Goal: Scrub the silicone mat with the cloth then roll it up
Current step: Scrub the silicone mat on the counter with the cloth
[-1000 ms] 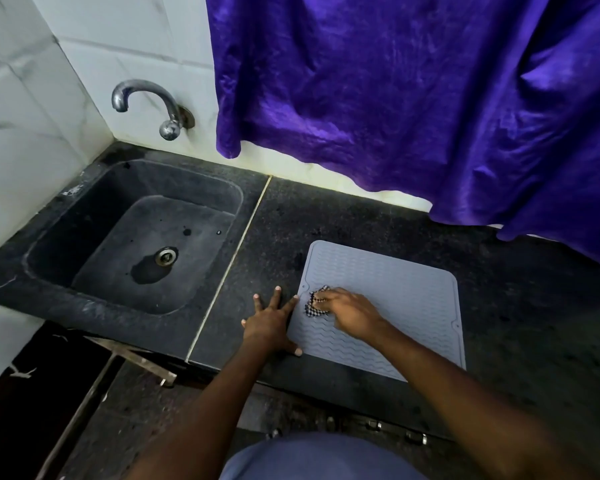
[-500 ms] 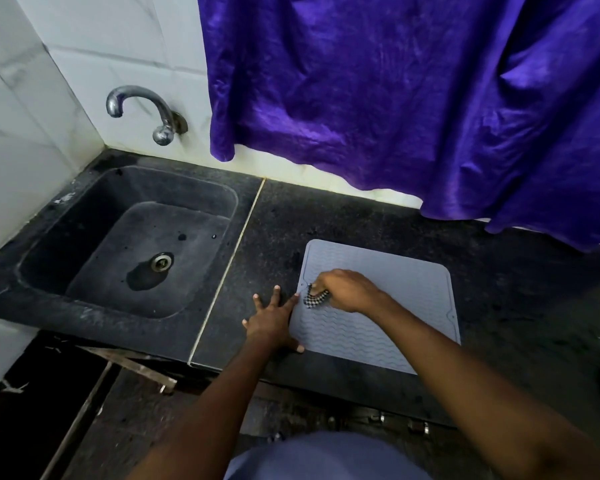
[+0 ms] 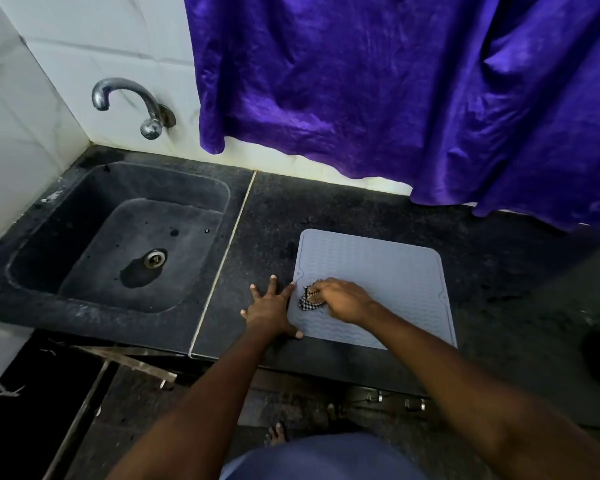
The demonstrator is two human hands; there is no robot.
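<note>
A grey silicone mat (image 3: 388,282) with a wavy ribbed surface lies flat on the black stone counter (image 3: 326,216). My right hand (image 3: 343,299) is closed on a bunched black-and-white checked cloth (image 3: 309,299) and presses it on the mat's left part. My left hand (image 3: 272,306) lies flat with fingers spread on the counter, against the mat's left edge, thumb near its front left corner.
A dark sink (image 3: 125,237) with a metal drain (image 3: 155,258) is set in the counter to the left, below a chrome tap (image 3: 132,102). A purple curtain (image 3: 395,98) hangs behind the counter. The counter's front edge runs just below the mat.
My right hand has rubbed the cloth back and forth over the mat's left part, up and then down again. My left hand stays pressed at the mat's left edge.
</note>
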